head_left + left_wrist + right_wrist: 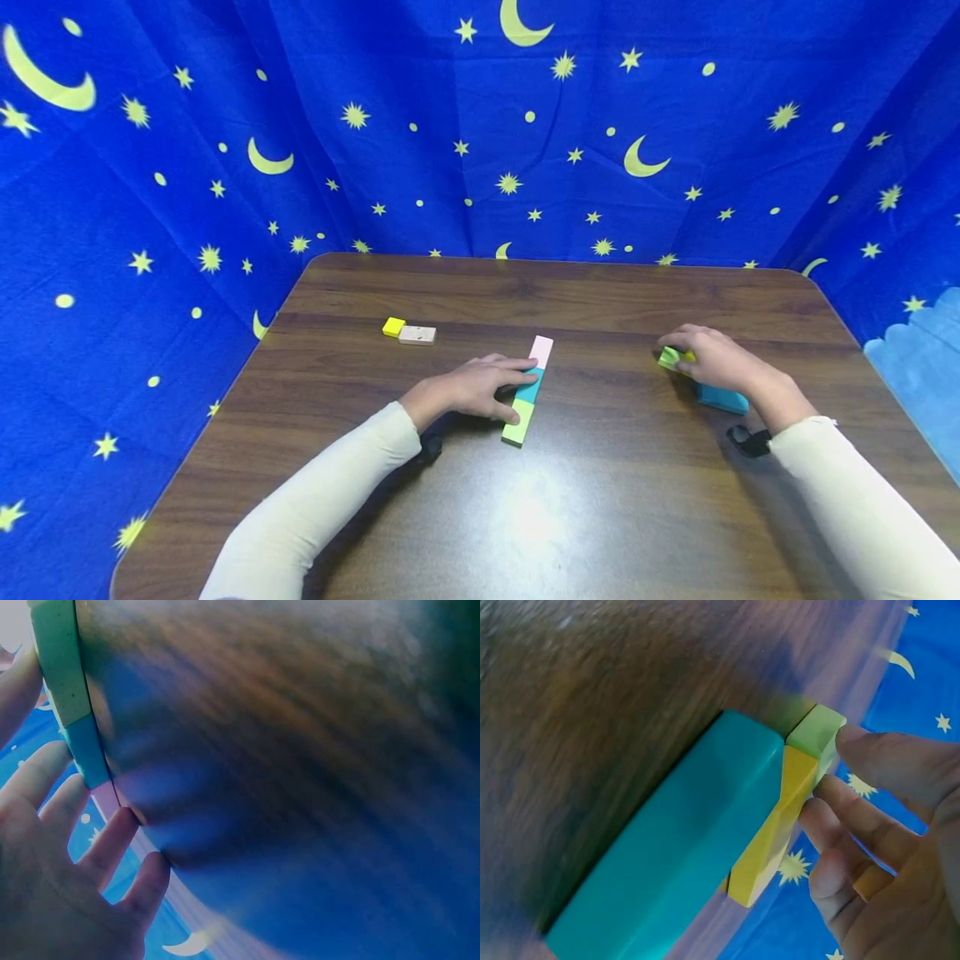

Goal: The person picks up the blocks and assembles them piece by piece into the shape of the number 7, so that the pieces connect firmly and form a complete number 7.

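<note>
My left hand (480,387) lies beside a row of three flat blocks, end to end: a pale pink block (542,351), a blue block (530,386) and a light green block (517,423). Its thumb touches the green one and its fingertips reach the blue one, fingers spread and nearly straight. Over to the right, my right hand (712,358) pinches another light green block (817,731) between thumb and fingers. A yellow block (772,829) with slanted faces lies against that one, partly covered by the hand in the head view. Beside both sits a long teal block (675,832).
Farther back on the left of the brown wooden table (600,500), a small yellow block (393,327) touches a pale wooden block (417,335) with dark marks. A blue curtain (420,100) with moons and stars hangs behind the table and along its sides.
</note>
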Demonstrator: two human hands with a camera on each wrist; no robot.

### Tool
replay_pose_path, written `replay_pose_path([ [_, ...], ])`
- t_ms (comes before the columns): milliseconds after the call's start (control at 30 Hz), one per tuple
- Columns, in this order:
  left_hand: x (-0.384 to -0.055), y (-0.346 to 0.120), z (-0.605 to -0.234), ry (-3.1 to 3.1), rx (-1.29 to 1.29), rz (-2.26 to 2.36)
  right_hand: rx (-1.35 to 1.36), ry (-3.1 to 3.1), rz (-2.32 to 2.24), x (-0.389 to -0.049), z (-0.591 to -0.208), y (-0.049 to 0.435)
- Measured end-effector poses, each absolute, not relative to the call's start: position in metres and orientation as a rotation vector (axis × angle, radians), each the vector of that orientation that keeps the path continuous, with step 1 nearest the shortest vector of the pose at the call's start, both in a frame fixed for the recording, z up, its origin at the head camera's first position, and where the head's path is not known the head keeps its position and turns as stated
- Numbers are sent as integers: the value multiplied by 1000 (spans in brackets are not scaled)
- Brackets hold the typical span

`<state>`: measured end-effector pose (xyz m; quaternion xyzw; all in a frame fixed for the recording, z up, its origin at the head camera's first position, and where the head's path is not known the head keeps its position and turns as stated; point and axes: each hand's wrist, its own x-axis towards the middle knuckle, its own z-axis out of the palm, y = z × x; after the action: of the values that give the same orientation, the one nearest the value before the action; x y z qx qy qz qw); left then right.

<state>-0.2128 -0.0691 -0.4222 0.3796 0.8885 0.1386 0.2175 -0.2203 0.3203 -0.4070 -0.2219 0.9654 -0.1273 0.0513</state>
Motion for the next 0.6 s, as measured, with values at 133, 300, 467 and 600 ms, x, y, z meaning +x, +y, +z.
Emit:
replay_pose_path([
  [133,-213,-69,-424,2467,1056,380,-659,2945,-416,-221,-411,317],
  [300,-213,-70,-427,2464,1045,372,-659,2956,-395,-222,-414,313],
  [467,-214,-70,-428,2471,1042,370,-667,2963,-379,-225,-415,310],
  [600,-214,-69,-428,2472,1048,372,-686,2952,-383,-227,-416,307],
])
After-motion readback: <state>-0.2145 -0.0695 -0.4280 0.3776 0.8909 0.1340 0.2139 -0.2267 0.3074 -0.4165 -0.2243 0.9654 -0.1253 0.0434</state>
